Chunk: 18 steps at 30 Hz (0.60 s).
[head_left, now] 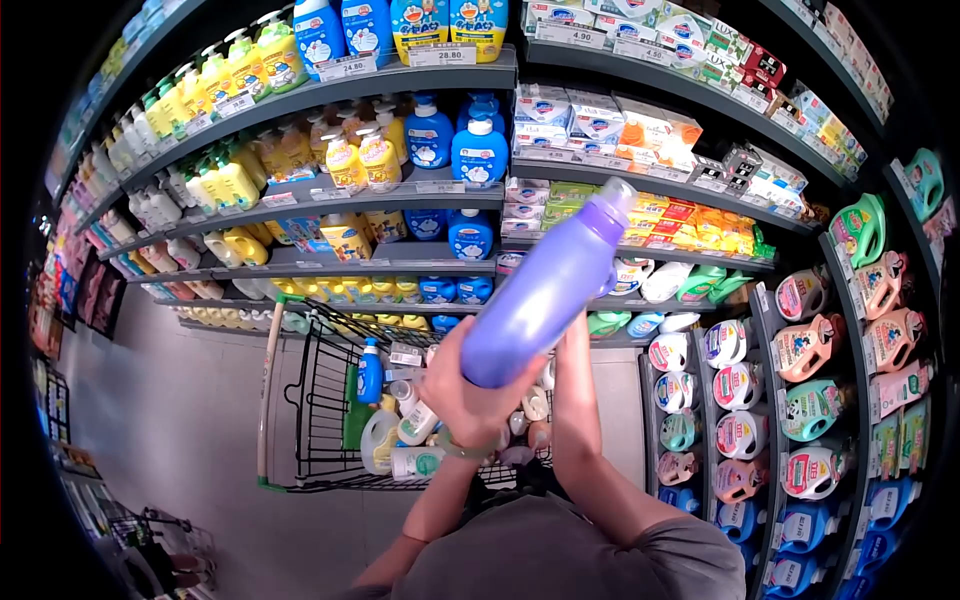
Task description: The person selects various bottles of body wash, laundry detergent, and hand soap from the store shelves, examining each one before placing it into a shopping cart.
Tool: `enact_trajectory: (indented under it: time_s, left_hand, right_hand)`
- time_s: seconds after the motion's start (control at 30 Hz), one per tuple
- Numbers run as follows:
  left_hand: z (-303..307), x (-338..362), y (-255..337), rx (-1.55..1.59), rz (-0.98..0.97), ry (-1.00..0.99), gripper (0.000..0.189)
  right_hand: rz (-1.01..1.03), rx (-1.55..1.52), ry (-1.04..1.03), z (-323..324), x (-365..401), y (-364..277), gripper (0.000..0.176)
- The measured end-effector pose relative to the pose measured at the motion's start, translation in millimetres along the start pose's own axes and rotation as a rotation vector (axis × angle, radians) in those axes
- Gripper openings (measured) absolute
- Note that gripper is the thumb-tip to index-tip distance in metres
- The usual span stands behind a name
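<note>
A large purple bottle (540, 290) with a clear cap is tilted up to the right in front of me, slightly blurred. My left hand (472, 395), with a band at the wrist, is wrapped round its lower end. Behind the bottle's right side is my right hand (574, 338), against it; its fingers are mostly hidden by the bottle. Below both hands stands a shopping cart (310, 400) that holds several bottles, among them a blue pump bottle (369, 372) and a white bottle (417, 424).
Shelves ahead carry blue bottles (478, 152), yellow pump bottles (378, 160) and boxed soaps (650, 125). On the right, a shelf rack (762, 400) holds rows of detergent jugs (808, 345). Grey floor (190, 400) lies left of the cart. Another cart (150, 540) is at lower left.
</note>
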State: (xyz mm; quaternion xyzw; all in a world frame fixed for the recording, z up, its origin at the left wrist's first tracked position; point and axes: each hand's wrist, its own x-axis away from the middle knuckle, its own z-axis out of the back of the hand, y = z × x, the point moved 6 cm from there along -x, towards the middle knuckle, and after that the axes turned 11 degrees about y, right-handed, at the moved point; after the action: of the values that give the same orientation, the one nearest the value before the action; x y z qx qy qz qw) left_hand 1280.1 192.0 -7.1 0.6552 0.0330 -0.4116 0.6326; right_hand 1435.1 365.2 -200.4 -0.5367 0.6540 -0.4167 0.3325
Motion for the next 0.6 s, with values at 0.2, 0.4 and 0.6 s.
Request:
enact_trajectory:
  time_s: [0.2, 0.4, 0.6]
  left_hand:
    - [-16, 110, 30, -0.254, -0.555, -0.124, 0.04]
    - [-10, 142, 41, 0.481, -0.768, -0.748, 0.033]
    - [51, 59, -40, 0.316, -0.052, -0.092, 0.007]
  right_hand:
    - [-0.579, -0.138, -0.265, -4, 164, -55, 0.05]
    - [-0.767, -0.046, -0.225, 50, 151, 19, 0.047]
    - [-0.83, -0.052, -0.211, 63, 145, 34, 0.044]
